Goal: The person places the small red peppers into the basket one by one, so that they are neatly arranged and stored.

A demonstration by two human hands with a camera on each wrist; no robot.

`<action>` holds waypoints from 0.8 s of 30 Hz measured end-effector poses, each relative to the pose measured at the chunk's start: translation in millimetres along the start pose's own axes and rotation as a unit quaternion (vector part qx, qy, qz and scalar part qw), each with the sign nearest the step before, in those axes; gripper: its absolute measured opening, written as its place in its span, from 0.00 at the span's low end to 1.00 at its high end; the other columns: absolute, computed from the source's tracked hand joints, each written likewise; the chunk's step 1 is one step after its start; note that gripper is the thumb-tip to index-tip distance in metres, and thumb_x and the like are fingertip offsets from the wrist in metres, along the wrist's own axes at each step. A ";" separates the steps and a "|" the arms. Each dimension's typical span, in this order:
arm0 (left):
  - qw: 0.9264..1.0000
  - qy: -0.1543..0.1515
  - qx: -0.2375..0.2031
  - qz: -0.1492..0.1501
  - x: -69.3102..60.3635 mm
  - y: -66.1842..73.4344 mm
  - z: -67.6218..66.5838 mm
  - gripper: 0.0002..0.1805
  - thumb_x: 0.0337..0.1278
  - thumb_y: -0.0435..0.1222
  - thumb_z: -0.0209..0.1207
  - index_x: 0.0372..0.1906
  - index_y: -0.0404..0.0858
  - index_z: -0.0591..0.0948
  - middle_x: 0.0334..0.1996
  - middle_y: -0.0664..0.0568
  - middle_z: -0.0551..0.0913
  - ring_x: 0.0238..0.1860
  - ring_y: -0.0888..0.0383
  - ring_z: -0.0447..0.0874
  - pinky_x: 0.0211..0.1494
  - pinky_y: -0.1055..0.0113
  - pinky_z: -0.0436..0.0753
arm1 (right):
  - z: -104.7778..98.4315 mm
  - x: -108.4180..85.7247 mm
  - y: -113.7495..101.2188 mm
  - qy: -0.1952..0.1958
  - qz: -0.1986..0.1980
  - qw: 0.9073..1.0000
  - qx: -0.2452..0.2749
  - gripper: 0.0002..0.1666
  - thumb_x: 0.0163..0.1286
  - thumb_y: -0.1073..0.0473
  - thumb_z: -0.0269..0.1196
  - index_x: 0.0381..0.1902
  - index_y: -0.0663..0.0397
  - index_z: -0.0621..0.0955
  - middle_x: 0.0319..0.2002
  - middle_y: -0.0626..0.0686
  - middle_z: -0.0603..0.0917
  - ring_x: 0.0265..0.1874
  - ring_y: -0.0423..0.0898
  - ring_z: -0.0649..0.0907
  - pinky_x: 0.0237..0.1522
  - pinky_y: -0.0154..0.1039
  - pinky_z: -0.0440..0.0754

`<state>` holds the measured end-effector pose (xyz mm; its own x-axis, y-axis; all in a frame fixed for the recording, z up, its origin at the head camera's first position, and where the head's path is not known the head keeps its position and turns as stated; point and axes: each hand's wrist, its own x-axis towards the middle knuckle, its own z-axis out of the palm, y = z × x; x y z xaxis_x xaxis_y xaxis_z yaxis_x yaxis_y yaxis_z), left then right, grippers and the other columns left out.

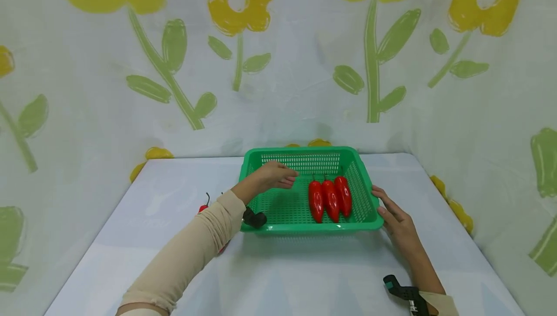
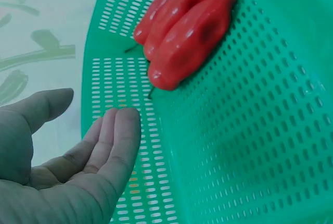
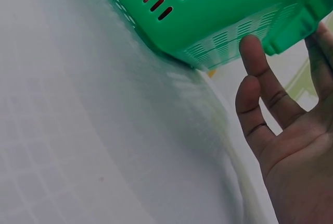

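Three red peppers lie at three o'clock in the green basket; there the right hand, fingers spread, touches the rim. The left hand hovers at ten, thumb and fingers parted.

Smooth, glossy peppers, shiny plastic basket — matt, wrinkled cloth sleeve

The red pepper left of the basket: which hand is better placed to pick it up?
Probably the left hand: it's empty and nearer that pepper; the right hand touches the basket's right rim.
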<state>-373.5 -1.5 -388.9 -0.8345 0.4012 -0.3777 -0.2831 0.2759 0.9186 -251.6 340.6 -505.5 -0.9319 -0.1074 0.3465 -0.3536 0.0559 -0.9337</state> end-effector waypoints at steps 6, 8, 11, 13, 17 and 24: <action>1.000 0.001 0.011 0.026 -14.7 -2.1 -7.2 0.21 0.68 0.34 0.61 0.58 0.23 0.76 0.51 0.38 0.82 0.49 0.48 0.84 0.54 0.60 0.84 | -0.1 -1.8 1.8 0.001 0.006 1.000 0.008 0.26 0.81 0.64 0.48 0.74 0.65 0.64 0.77 0.50 0.60 0.74 0.35 0.59 0.62 0.27 0.71; 0.999 -0.001 0.009 0.035 -20.3 -3.2 -10.7 0.20 0.68 0.33 0.61 0.57 0.23 0.77 0.51 0.39 0.82 0.48 0.50 0.85 0.56 0.59 0.84 | -0.1 -1.8 1.7 0.002 0.005 1.000 0.008 0.26 0.82 0.64 0.47 0.74 0.65 0.64 0.77 0.51 0.60 0.74 0.36 0.60 0.62 0.27 0.71; 0.999 -0.002 0.003 0.048 -28.2 -6.6 -18.2 0.19 0.69 0.33 0.59 0.57 0.24 0.77 0.52 0.38 0.82 0.50 0.48 0.84 0.61 0.55 0.80 | 0.4 -1.5 0.9 0.001 0.006 1.000 0.006 0.26 0.82 0.64 0.47 0.74 0.64 0.64 0.77 0.50 0.60 0.73 0.35 0.60 0.62 0.27 0.72; 0.998 -0.003 0.003 0.056 -33.0 -9.6 -23.5 0.19 0.70 0.34 0.59 0.58 0.25 0.77 0.54 0.38 0.81 0.53 0.47 0.83 0.64 0.52 0.78 | 1.0 -1.6 0.1 0.001 0.006 1.000 0.005 0.26 0.82 0.64 0.47 0.74 0.64 0.64 0.77 0.50 0.60 0.73 0.34 0.60 0.62 0.27 0.72; 0.998 -0.001 0.008 0.067 -40.1 -15.4 -33.6 0.20 0.72 0.34 0.57 0.60 0.25 0.75 0.55 0.37 0.80 0.55 0.46 0.81 0.64 0.52 0.77 | 0.3 -1.6 0.4 -0.002 0.006 1.000 0.001 0.27 0.82 0.63 0.47 0.74 0.64 0.64 0.77 0.50 0.60 0.73 0.34 0.60 0.62 0.26 0.71; 0.996 0.010 0.026 0.080 -51.2 -17.0 -45.1 0.20 0.73 0.35 0.55 0.61 0.24 0.75 0.55 0.38 0.80 0.56 0.44 0.80 0.63 0.54 0.78 | 0.1 -0.4 0.5 0.010 0.021 1.000 -0.010 0.27 0.82 0.60 0.49 0.74 0.61 0.65 0.77 0.48 0.60 0.73 0.32 0.60 0.60 0.27 0.72</action>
<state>-347.3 -66.1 -379.9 -0.8767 0.4260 -0.2234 -0.1212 0.2538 0.9596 -251.3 340.7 -506.1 -0.9475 -0.0841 0.3086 -0.3152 0.0807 -0.9456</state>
